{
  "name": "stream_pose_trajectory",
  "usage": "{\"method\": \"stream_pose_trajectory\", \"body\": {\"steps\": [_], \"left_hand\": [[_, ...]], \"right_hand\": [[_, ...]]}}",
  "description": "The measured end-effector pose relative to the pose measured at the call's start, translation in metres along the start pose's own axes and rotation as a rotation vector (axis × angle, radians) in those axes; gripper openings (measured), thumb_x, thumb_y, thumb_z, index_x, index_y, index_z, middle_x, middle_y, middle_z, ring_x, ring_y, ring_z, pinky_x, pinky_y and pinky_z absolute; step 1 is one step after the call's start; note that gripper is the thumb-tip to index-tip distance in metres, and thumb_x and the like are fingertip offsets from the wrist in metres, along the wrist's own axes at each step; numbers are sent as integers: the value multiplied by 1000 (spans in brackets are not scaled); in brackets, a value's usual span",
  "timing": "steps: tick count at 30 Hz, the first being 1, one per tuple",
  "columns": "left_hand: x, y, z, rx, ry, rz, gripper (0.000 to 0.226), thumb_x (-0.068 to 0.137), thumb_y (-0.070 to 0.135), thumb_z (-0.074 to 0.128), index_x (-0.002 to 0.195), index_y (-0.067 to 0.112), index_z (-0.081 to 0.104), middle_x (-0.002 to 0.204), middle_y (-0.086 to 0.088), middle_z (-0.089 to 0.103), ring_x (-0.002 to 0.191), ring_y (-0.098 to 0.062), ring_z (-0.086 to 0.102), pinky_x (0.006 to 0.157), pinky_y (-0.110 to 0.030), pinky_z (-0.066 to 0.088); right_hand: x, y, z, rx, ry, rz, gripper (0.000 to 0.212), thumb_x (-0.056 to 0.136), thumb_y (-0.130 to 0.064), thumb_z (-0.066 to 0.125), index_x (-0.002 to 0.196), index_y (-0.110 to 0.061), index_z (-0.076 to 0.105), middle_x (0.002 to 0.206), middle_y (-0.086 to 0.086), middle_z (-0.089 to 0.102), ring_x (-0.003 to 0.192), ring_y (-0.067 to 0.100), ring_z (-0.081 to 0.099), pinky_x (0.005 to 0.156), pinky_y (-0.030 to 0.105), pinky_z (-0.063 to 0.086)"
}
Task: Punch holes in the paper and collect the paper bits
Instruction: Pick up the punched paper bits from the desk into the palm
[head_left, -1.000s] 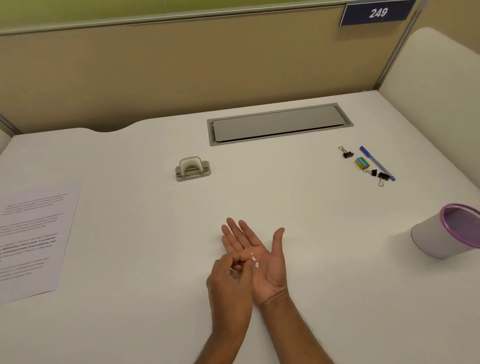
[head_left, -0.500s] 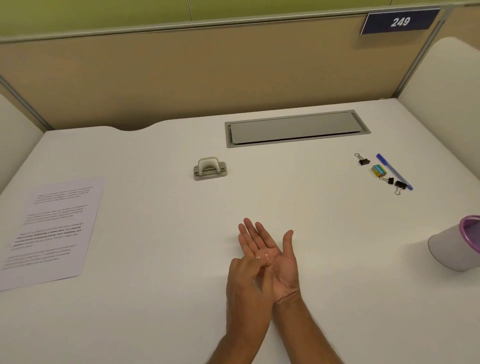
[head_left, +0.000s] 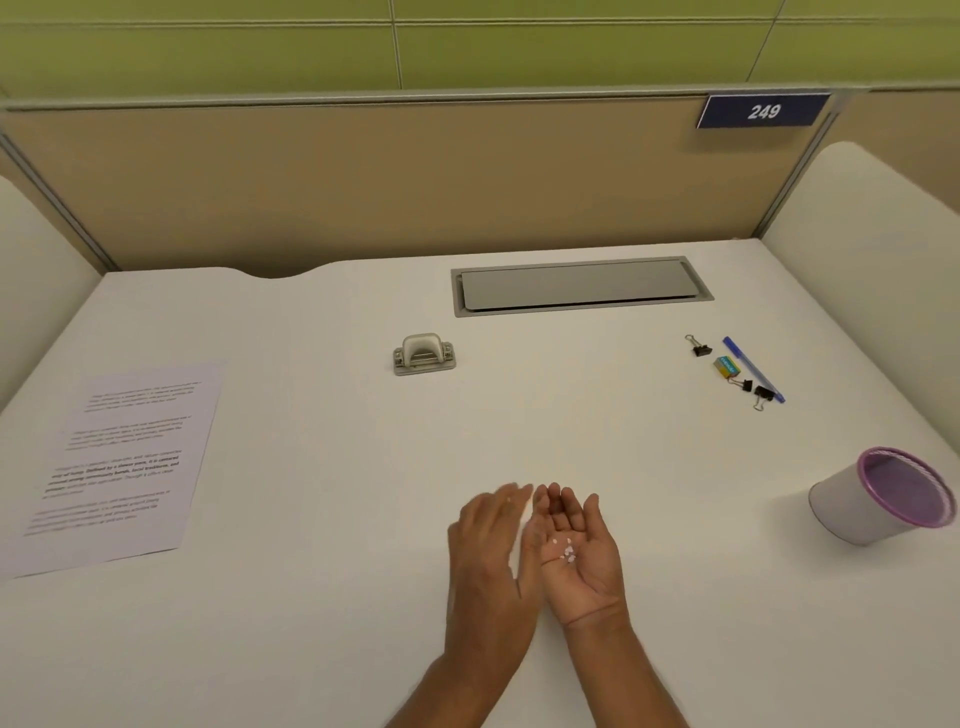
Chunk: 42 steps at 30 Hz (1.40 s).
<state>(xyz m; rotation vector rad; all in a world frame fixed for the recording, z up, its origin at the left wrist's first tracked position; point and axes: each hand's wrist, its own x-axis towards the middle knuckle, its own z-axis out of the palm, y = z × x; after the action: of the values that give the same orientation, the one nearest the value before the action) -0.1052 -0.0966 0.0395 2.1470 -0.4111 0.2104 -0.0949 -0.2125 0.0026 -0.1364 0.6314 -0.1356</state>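
Note:
My right hand (head_left: 582, 556) lies palm up and slightly cupped near the front middle of the white desk (head_left: 571, 426). Several small white paper bits (head_left: 565, 552) sit in its palm. My left hand (head_left: 491, 561) is beside it on the left, back up, fingers straight and blurred by motion, holding nothing. A grey hole punch (head_left: 424, 354) stands farther back on the desk. A printed sheet of paper (head_left: 119, 462) lies flat at the left.
A white cup with a purple rim (head_left: 878, 501) lies tilted at the right edge. A blue pen (head_left: 753, 369), binder clips (head_left: 698, 345) and a small eraser (head_left: 727, 365) lie at the back right. A grey cable hatch (head_left: 579, 285) is set into the desk's back.
My left hand stopped pinching over the right palm, spread its fingers and drew a little to the left. The right palm cupped more. The camera view shifted.

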Motion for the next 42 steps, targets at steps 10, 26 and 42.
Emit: {"method": "stream_pose_trajectory", "body": {"steps": [10, 26, 42], "left_hand": [[27, -61, -18, 291, -91, -83, 63, 102, 52, 22, 157, 21, 27, 168, -1, 14, 156, -13, -3, 123, -37, 4], [26, -7, 75, 416, -32, -134, 71, 100, 56, 18, 153, 13, 38, 164, -10, 28, 156, -21, 10, 122, -41, 12], [36, 54, 202, 437, -110, -42, 65, 102, 49, 23, 149, 9, 44, 161, -13, 33, 154, -27, 19, 121, -49, 21]], "right_hand": [[-46, -29, 32, 142, 64, -76, 39, 101, -35, 54, 71, -9, 53, 66, 5, 55, 57, 19, 59, 46, 22, 49], [-86, -169, 28, 30, 3, 123, 48, 99, -39, 55, 61, -16, 37, 53, -2, 33, 40, 13, 37, 32, 17, 26], [-79, -359, 22, -40, -21, -233, 52, 100, -41, 51, 56, -17, 37, 51, -3, 31, 42, 11, 34, 34, 17, 25]]}}
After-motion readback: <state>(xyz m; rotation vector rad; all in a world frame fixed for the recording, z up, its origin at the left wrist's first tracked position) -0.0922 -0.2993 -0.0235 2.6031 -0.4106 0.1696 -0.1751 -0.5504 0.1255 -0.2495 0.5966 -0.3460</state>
